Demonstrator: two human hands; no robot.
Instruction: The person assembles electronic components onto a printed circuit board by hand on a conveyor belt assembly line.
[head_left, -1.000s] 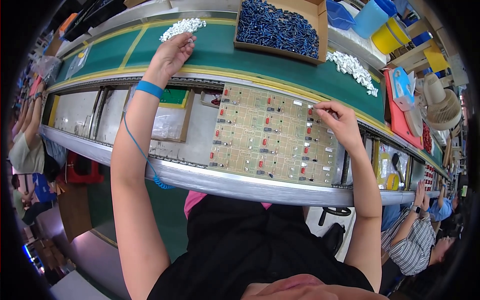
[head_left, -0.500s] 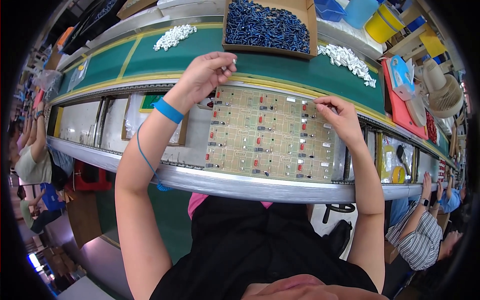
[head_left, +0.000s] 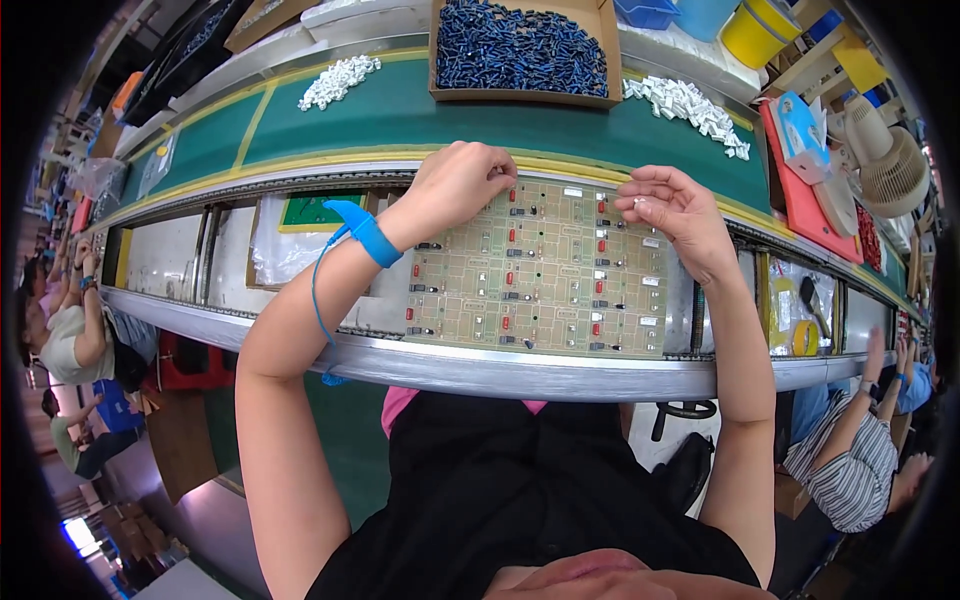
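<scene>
From the head camera, a tan circuit board (head_left: 540, 265) lies flat in the track of a long metal conveyor (head_left: 480, 368), right in front of the person. Small black and red parts stick up from the board in rows.

The left hand (head_left: 455, 185) rests on the far left corner of the circuit board. Its fingers (head_left: 497, 172) are curled and pressed together, with the tips down on the board. I cannot tell if they pinch a part. A blue wrist strap (head_left: 363, 232) with a thin blue cord sits on that arm, just left of the board.

The right hand (head_left: 672, 212) is over the far right corner of the circuit board. Its fingers (head_left: 640, 203) are bent and pinch one tiny white part.

Behind the circuit board is a green table (head_left: 400, 110). On it, straight behind the board, stands a cardboard box (head_left: 520, 50) full of dark blue parts. One pile of white parts (head_left: 340, 80) lies behind and left of the board, and another white pile (head_left: 690, 105) lies behind and right of it
</scene>
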